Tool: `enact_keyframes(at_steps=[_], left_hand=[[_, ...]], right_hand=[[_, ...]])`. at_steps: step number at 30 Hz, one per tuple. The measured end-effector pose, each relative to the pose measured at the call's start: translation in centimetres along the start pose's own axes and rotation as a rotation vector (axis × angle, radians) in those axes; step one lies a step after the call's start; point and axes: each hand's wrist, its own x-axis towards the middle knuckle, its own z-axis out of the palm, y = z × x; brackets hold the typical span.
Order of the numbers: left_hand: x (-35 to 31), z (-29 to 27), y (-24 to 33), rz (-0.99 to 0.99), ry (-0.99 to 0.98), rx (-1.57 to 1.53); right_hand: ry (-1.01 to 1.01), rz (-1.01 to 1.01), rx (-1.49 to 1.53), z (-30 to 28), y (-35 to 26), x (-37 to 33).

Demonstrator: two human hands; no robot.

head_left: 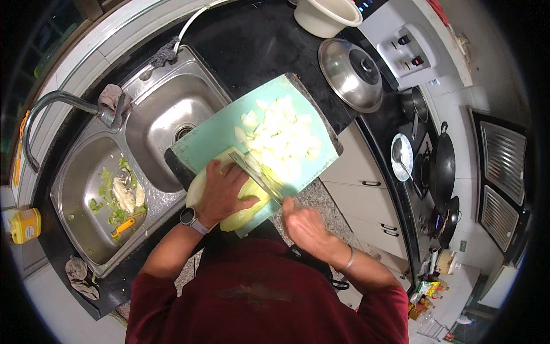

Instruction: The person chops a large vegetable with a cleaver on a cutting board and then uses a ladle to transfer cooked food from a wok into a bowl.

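A pale green, peeled gourd [243, 218] lies across the near part of a light teal cutting board [200, 137]. My left hand [222, 194] holds it down, fingers spread over its top. In my right hand [308, 229] is the handle of a kitchen knife [256, 176], its blade lying along the cut end of the gourd. Beyond the blade, a heap of whitish gourd chunks [286, 137] covers the board's far half. Thin fresh slices lean next to the blade. My right fingers are wrapped round the handle and hide most of it.
The board overlaps a double steel sink [166, 109] on the left. Green scraps and an orange-handled peeler [122, 227] lie in its near basin. A steel lid [350, 74] and white basin [326, 16] stand at the back. Right are a bowl [402, 153] and a wok [442, 169].
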Motion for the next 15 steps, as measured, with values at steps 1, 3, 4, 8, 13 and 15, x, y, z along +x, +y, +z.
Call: enact_keyframes(at_steps=[1,3,4,8,13,15], left_hand=[[0.1,0.0,0.1,0.001,-0.01,-0.012],[0.3,0.0,0.1,0.004,-0.034,-0.027],[0.5,0.0,0.1,0.02,-0.022,-0.014],[0.0,0.4,-0.5,0.031,0.001,0.01],[-0.2,0.5,-0.2,0.018,-0.004,0.009],[0.0,0.4,-0.1,0.034,-0.02,-0.012]], right_hand=[[-0.026,0.024,-0.02,0.7,0.1,0.0],[0.043,0.012,-0.031,2.2,0.1,2.0],[0.093,0.001,-0.022,2.6,0.2,3.0],[0.035,0.029,-0.014,0.5,0.3,1.9],[0.023,0.019,0.02,-0.3,0.0,-0.2],[0.055,0.008,-0.026,2.1,0.5,2.2]])
